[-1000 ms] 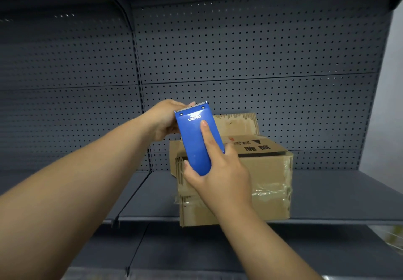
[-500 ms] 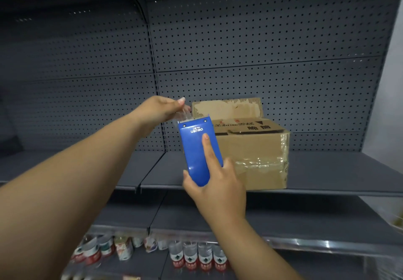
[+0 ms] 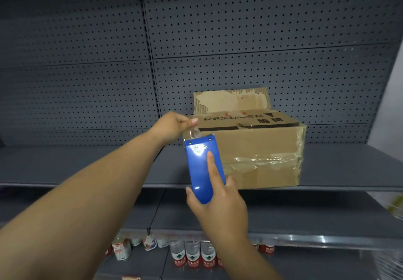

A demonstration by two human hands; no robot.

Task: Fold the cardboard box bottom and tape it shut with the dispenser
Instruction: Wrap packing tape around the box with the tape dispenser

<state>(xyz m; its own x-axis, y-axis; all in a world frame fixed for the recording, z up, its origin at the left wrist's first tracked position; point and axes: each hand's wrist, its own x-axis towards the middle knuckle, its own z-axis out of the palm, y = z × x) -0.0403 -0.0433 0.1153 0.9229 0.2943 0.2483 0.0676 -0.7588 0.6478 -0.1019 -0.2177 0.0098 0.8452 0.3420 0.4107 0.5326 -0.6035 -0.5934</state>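
A brown cardboard box (image 3: pixel 261 149) stands on a grey shelf (image 3: pixel 349 170), its top flaps folded almost flat with a dark gap between them and one torn flap standing up at the back. Old clear tape wraps its front. My right hand (image 3: pixel 218 205) grips a blue tape dispenser (image 3: pixel 201 170) in front of the box's left corner, index finger laid along its face. My left hand (image 3: pixel 176 125) pinches the clear tape end (image 3: pixel 195 132) pulled out just above the dispenser's top edge, near the box's top left corner.
Grey pegboard panels (image 3: pixel 261 39) form the back wall. A lower shelf (image 3: pixel 305 214) runs beneath. At the bottom stand several water bottles (image 3: pixel 192 255) with red labels and some cans (image 3: pixel 121 249). A pale wall edge shows at the far right.
The view has tilted down, so the box sits higher and the bottles below show. The dispenser has lowered against the box's front, and my left hand has drawn tape from its top.
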